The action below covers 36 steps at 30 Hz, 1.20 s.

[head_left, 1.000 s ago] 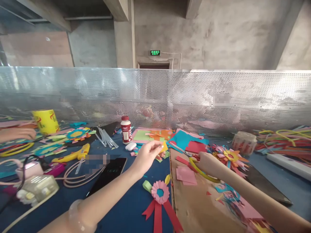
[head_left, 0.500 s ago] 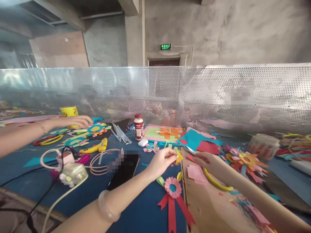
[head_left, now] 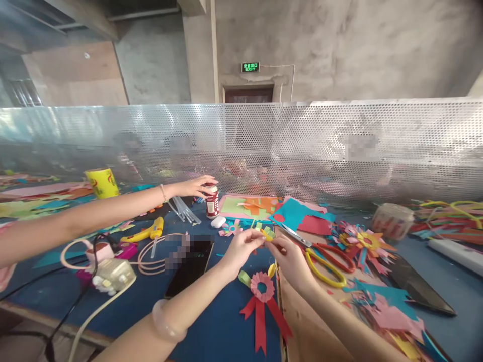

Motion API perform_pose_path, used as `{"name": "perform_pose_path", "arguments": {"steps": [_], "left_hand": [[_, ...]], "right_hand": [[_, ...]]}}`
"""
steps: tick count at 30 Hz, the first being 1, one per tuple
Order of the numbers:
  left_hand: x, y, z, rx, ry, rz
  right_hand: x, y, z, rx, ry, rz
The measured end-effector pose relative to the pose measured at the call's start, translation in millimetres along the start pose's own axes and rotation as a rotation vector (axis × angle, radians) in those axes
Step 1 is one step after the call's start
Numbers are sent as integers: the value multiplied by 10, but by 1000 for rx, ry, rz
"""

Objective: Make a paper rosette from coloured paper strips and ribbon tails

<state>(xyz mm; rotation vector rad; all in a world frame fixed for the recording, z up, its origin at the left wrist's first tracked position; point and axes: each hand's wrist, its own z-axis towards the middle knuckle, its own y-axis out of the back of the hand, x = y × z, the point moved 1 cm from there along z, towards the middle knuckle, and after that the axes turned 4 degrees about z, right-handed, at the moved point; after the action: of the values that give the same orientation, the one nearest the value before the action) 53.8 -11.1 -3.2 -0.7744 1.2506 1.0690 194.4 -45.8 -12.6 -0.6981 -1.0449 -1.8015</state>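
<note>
My left hand (head_left: pixel 241 251) and my right hand (head_left: pixel 289 259) meet near the middle of the table, both pinching a small yellow paper piece (head_left: pixel 267 234). Just below them lies a pink paper rosette (head_left: pixel 262 286) with a blue centre and red ribbon tails (head_left: pixel 260 327). A green paper loop (head_left: pixel 244 278) and a small yellow loop (head_left: pixel 271 270) sit at its upper edge. Scissors with red and yellow handles (head_left: pixel 326 269) rest on the cardboard, right of my right hand.
Another person's hand (head_left: pixel 194 186) is on a red-capped bottle (head_left: pixel 212 203). A phone (head_left: pixel 192 266), yellow glue gun (head_left: pixel 145 231), power adapter (head_left: pixel 115 275) and cables lie left. Paper sheets (head_left: pixel 302 216), paper flowers (head_left: pixel 368 244) and a clear jar (head_left: pixel 392 221) stand or lie right.
My right hand has moved from the scissors area to the yellow paper beside my left hand. The scissors now show fully. The other person's hand has reached right onto the bottle.
</note>
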Motion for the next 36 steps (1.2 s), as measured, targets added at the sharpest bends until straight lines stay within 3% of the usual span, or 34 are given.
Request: {"name": "perform_pose_path", "arguments": {"steps": [7,19,36], "left_hand": [[26,-84,-53,72,84,-3],[2,-96,-88,109,82,95],[-20,-66,-96,264,74,17]], "right_hand": [[-153,50,-133,-128,53,-75],[-241,38,-225,-70,166,-107],[-209,169,-164,17,-158,222]]}}
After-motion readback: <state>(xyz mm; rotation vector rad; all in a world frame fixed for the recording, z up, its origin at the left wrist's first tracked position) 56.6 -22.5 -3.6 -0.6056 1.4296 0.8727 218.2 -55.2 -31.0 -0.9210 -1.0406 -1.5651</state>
